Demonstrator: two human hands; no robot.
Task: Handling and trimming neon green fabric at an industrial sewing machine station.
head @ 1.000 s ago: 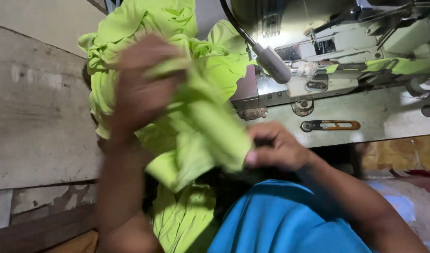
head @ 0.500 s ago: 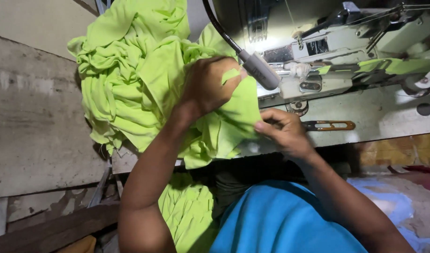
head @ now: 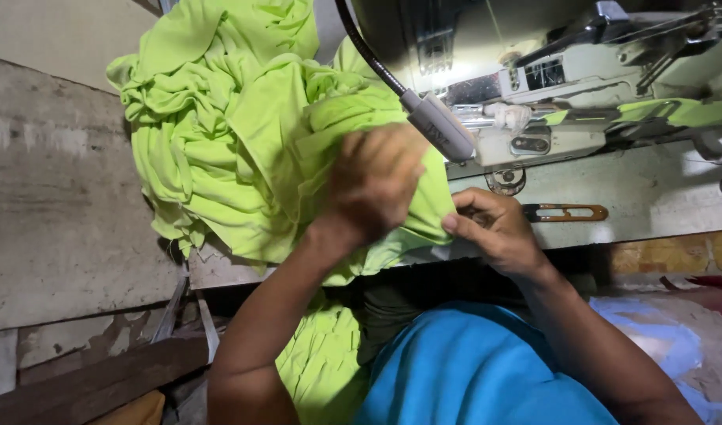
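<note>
The left hand (head: 374,179) has dropped lower, fingers still clenched on the lime-green fabric (head: 243,134); the right hand (head: 494,228) keeps pinching its edge on the bench (head: 660,197).

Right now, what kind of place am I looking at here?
Most likely a garment sewing workshop. An industrial sewing machine with a gooseneck lamp sits on a worn work table, and a big heap of lime-green fabric lies beside it, handled by the left hand and right hand.
</note>
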